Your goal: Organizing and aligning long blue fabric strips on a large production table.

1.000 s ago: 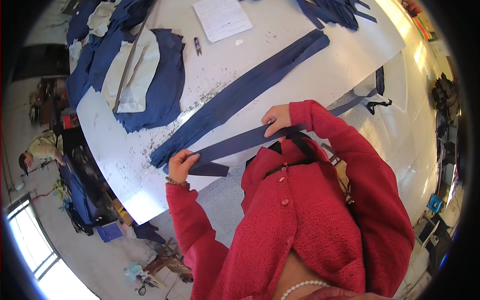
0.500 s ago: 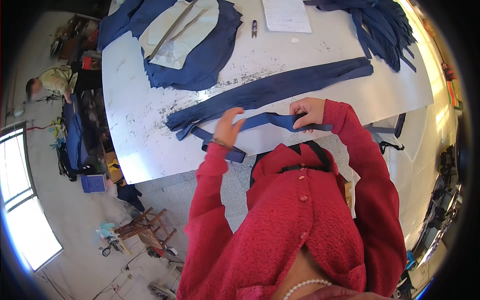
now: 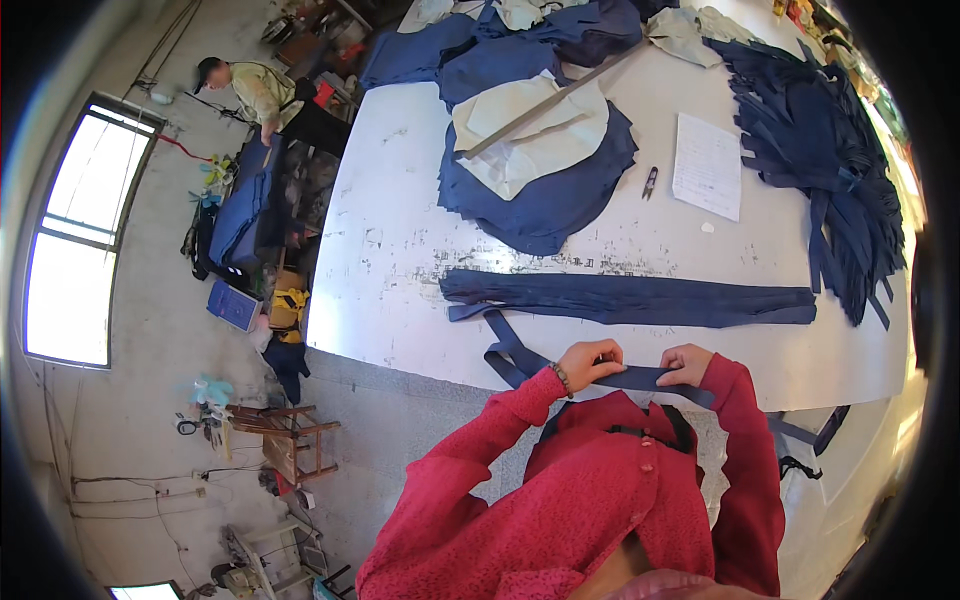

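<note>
Navy strip (image 3: 641, 378) again in left hand (image 3: 590, 364) too

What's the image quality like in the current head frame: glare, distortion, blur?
Head view: window panes blown out to near-white; head view: fisheye bows the white table's front edge, corners fall to black; head view: left hand, right hand and navy strip look fairly sharp, no obvious motion blur.
</note>
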### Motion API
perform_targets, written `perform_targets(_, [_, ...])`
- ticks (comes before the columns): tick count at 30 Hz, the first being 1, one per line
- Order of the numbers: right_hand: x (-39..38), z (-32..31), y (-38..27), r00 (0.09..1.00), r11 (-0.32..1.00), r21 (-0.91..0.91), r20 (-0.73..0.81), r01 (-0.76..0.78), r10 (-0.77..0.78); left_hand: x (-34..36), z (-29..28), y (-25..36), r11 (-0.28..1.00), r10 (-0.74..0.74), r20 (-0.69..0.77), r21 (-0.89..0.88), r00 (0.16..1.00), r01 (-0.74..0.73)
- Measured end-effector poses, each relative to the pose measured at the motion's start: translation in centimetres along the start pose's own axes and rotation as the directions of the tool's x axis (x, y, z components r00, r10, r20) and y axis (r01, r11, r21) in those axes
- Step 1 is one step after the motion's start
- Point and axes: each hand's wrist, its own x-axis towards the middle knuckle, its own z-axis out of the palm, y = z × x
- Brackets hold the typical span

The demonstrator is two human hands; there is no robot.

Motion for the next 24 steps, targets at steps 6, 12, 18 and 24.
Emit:
perform_targets(6, [-0.2,1.5,-0.3,0.999,1.000,0.000,0.029,0.016,-0.016,-2.5,2.5,0.2,0.987,0.099,0.081,0.116,0.992,-0.108])
perform_targets(12, [0.0,2.3,-0.4,1.000,0.986,-0.164,0.020,0.019,-0.016,-2.7,3.4,-0.7,0.863,0.271,0.144,0.401,0.952,-0.307])
perform_targets(18, [0.5,2.1,-0.2,1.000,0.982,-0.188,0.018,0.021,-0.018,-3.1,3.3,0.2,0.949,0.073,-0.001,0.307,0.997,-0.069])
perform_targets(24, [0.5,1.9,0.2,0.999,0.982,-0.185,-0.047,-0.034,0.025,-3.1,2.8,0.2,0.961,0.027,0.023,0.275,0.999,-0.033])
